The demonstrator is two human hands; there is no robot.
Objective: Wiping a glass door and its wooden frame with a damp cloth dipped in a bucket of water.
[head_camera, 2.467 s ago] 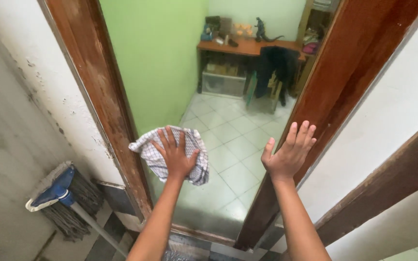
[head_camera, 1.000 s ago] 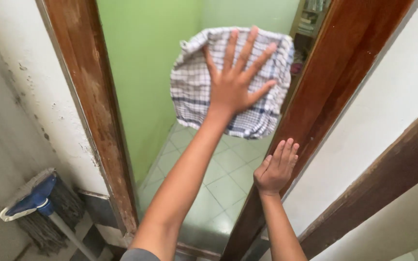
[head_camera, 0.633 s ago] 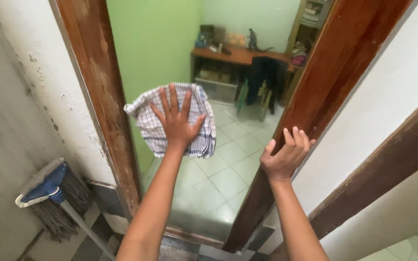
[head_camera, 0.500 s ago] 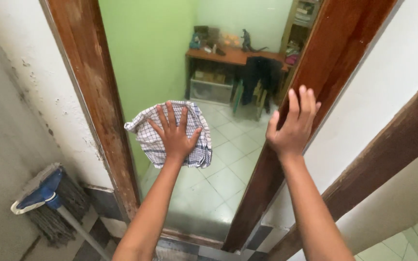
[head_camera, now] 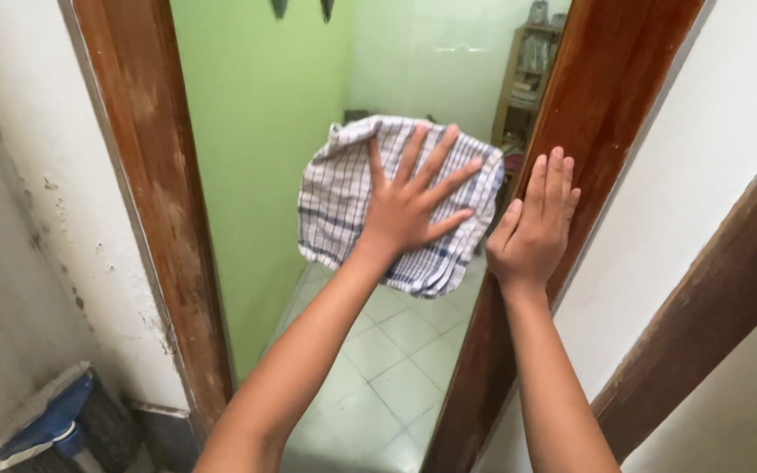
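1. Two hands up on the mirror here. Our left hand point(head_camera: 409, 206) is spread flat with the fingers fanned out, pinning a checked cloth point(head_camera: 343, 197) against the glass point(head_camera: 256, 131), high up and just beside the right side of the frame. It's pressing, not pinching, so only palm pressure holds the cloth there.
2. Our right hand point(head_camera: 536, 228) lies flat and open on the wooden frame point(head_camera: 606, 96), fingers together pointing up, gripping nothing.
3. Biggest risk, we'd say: ease off the palm and the cloth slides down the glass or drops to the floor.
4. The bottom edge of the cloth hangs loose below the wrist, so it could bunch up under the hand and leave streaks.
5. The mirror looks like it leans against the white wall point(head_camera: 10, 219). Push too hard up high and it might shift or tip. The right hand on the frame probably guards against that.
6. A mop point(head_camera: 41, 429) sits low by the left side of the frame, easy to kick if we step that way.
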